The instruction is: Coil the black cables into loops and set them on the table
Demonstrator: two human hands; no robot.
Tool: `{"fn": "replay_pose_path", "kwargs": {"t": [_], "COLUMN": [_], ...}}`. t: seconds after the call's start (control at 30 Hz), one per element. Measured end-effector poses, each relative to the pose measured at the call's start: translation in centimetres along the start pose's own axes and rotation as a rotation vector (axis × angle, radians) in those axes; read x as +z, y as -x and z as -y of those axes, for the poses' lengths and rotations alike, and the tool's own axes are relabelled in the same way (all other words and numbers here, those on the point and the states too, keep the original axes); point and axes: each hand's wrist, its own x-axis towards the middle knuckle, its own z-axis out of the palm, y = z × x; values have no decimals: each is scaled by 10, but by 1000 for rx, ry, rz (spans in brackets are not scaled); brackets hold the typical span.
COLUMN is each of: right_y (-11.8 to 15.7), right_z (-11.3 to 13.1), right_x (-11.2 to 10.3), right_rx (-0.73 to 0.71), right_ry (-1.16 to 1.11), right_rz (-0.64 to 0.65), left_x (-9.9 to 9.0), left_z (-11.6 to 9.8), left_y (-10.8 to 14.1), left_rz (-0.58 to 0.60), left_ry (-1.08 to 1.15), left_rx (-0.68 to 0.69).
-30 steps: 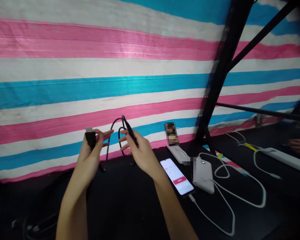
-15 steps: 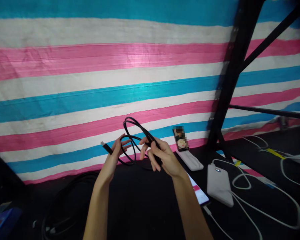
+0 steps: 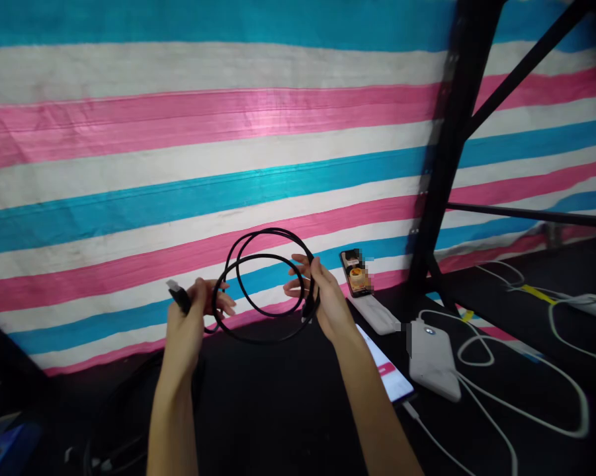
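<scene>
A black cable (image 3: 265, 341) hangs in wide loops between my two hands, in front of the striped sheet. My left hand (image 3: 191, 311) pinches the cable close to its plug (image 3: 178, 295), whose pale tip points up and left. The other fingers of that hand are spread toward the loops. On the right side of the loops, my right hand (image 3: 322, 291) grips the cable between thumb and fingers, with some fingertips extended. Another dark connector end (image 3: 307, 309) hangs beside the right palm.
A small phone (image 3: 356, 272), a white power bank (image 3: 432, 360) with white cables and a lit phone (image 3: 387, 367) lie at the right. More black cable (image 3: 122, 456) and a blue box (image 3: 4, 453) are at the lower left. A black frame post (image 3: 439, 158) rises at the right.
My left hand has moved left and down with the plug. The cable, bunched in my right hand before, now spreads into wider, rounder loops. The view has shifted slightly.
</scene>
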Motion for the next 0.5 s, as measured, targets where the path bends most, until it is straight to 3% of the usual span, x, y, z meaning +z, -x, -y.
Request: {"fn": "replay_pose_path", "kwargs": {"t": [0.13, 0.3, 0.4, 0.5], "right_y": [-3, -4, -1, 3], "right_z": [3, 9, 13, 15], "right_x": [-11, -28, -30, -22], "right_rx": [-18, -7, 15, 34], "right_ry": [79, 204, 210, 180], "right_rz": [-85, -70, 2, 134], "left_x": [-23, -47, -53, -50], "left_z": [-4, -19, -27, -27], "left_y": [-1, 8, 15, 16], "left_rz": [-166, -311, -283, -172], "left_ry": [27, 111, 83, -26], "left_rx": [-20, -62, -39, -57]}}
